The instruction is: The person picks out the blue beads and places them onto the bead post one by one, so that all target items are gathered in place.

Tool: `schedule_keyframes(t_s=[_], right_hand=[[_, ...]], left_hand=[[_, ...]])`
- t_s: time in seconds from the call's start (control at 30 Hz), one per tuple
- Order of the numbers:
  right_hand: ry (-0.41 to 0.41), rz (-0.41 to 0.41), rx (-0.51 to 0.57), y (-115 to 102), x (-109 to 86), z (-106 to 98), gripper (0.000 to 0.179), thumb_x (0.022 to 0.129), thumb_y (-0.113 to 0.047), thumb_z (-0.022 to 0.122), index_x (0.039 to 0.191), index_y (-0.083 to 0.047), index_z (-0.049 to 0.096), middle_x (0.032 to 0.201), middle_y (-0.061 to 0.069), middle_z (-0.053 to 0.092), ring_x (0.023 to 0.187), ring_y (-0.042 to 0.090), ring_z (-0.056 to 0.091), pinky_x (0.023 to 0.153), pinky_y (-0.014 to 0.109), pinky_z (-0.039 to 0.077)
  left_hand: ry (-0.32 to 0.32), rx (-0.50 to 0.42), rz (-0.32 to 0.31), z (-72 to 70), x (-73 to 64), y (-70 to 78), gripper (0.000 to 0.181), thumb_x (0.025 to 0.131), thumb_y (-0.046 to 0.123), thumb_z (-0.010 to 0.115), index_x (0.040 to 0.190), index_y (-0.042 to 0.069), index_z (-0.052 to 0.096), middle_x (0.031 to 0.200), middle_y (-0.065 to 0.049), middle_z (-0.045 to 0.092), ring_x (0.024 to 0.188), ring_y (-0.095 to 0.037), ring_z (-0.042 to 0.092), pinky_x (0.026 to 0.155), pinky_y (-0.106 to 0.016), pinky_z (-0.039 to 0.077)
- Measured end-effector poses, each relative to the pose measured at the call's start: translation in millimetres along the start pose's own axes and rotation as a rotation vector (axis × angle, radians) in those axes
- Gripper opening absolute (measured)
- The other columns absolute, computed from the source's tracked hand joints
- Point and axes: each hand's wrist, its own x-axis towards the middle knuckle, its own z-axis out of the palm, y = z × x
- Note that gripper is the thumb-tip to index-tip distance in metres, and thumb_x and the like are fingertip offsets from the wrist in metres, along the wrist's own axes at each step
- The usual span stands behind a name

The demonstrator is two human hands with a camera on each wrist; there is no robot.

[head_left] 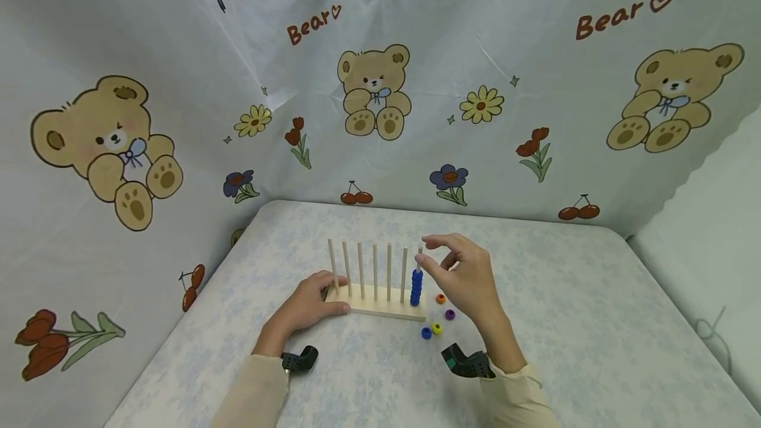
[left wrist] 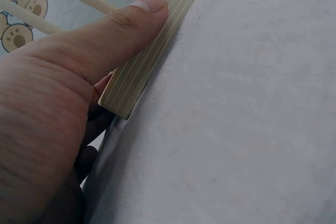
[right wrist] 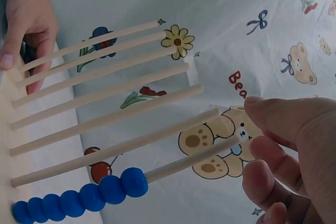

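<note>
A pale wooden base (head_left: 380, 308) with a row of several upright pegs rests on the table. My left hand (head_left: 310, 300) grips its left end, and in the left wrist view the thumb (left wrist: 123, 32) lies along the base's edge. Blue beads (head_left: 416, 288) are stacked on the rightmost peg, filling its lower part; the other pegs are bare. My right hand (head_left: 468, 273) is at the top of that peg (right wrist: 184, 162), thumb and fingers parted and nothing held between them. In the right wrist view, the fingertips are beside the peg's tip.
Right of the base's front corner lie loose beads: orange (head_left: 440, 298), purple (head_left: 450, 314), yellow (head_left: 436, 329) and blue (head_left: 426, 333). A pale patterned cloth covers the table (head_left: 571, 335). Behind it hangs a bear-printed curtain (head_left: 440, 32). Each wrist carries a dark camera mount (head_left: 466, 362).
</note>
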Motion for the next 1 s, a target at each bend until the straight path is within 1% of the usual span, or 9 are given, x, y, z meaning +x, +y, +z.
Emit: schedule_keyframes(t_s=[0.13, 0.33, 0.47, 0.7, 0.83, 1.0], right_hand=[[0.0, -0.022, 0.006, -4.3, 0.6, -1.1, 0.03, 0.082, -0.021, 0.085, 0.111, -0.02, 0.076, 0.1, -0.002, 0.074, 0.057, 0.002, 0.053, 0.051, 0.022, 0.044], [-0.027, -0.02, 0.005, -8.5, 0.7, -3.3, 0.029, 0.083, -0.02, 0.084, 0.11, -0.02, 0.076, 0.099, -0.004, 0.074, 0.057, 0.002, 0.052, 0.05, 0.022, 0.044], [-0.069, -0.016, 0.016, -10.0, -0.1, -4.2, 0.027, 0.083, -0.02, 0.084, 0.109, -0.019, 0.076, 0.096, -0.004, 0.073, 0.057, 0.002, 0.052, 0.049, 0.022, 0.044], [-0.17, -0.03, 0.047, -9.4, -1.0, -6.0, 0.025, 0.085, -0.021, 0.082, 0.11, -0.019, 0.076, 0.088, -0.006, 0.071, 0.048, 0.002, 0.047, 0.044, 0.022, 0.042], [-0.221, -0.034, 0.059, -8.4, -2.4, -6.8, 0.024, 0.086, -0.023, 0.081, 0.11, -0.02, 0.076, 0.089, -0.006, 0.071, 0.051, 0.001, 0.05, 0.044, 0.022, 0.044], [-0.281, -0.016, 0.091, -6.6, -2.7, -7.0, 0.024, 0.088, -0.024, 0.08, 0.111, -0.02, 0.075, 0.092, -0.004, 0.073, 0.05, 0.0, 0.053, 0.043, 0.024, 0.045]], left_hand=[[0.005, -0.001, 0.002, 0.1, 0.4, 0.6, 0.056, 0.075, 0.053, 0.084, 0.126, 0.042, 0.063, 0.141, 0.008, 0.056, 0.132, -0.02, 0.052, 0.108, -0.05, 0.043], [0.006, 0.0, 0.002, -0.4, -0.2, 1.6, 0.055, 0.076, 0.051, 0.084, 0.125, 0.042, 0.063, 0.141, 0.008, 0.056, 0.132, -0.02, 0.053, 0.108, -0.049, 0.044], [0.0, -0.005, 0.002, -0.9, -1.1, 3.0, 0.055, 0.076, 0.051, 0.085, 0.126, 0.04, 0.064, 0.141, 0.007, 0.056, 0.132, -0.02, 0.053, 0.108, -0.05, 0.043], [0.008, 0.0, 0.015, -1.5, -1.3, 4.5, 0.056, 0.077, 0.049, 0.084, 0.128, 0.037, 0.064, 0.141, 0.005, 0.057, 0.132, -0.023, 0.053, 0.108, -0.051, 0.043], [0.007, -0.003, 0.011, -1.2, -1.9, 5.2, 0.056, 0.077, 0.049, 0.084, 0.128, 0.037, 0.064, 0.141, 0.004, 0.057, 0.133, -0.023, 0.053, 0.108, -0.051, 0.043], [0.008, 0.001, 0.008, -2.0, -2.4, 5.5, 0.056, 0.077, 0.049, 0.084, 0.128, 0.037, 0.064, 0.141, 0.004, 0.057, 0.133, -0.024, 0.052, 0.108, -0.052, 0.043]])
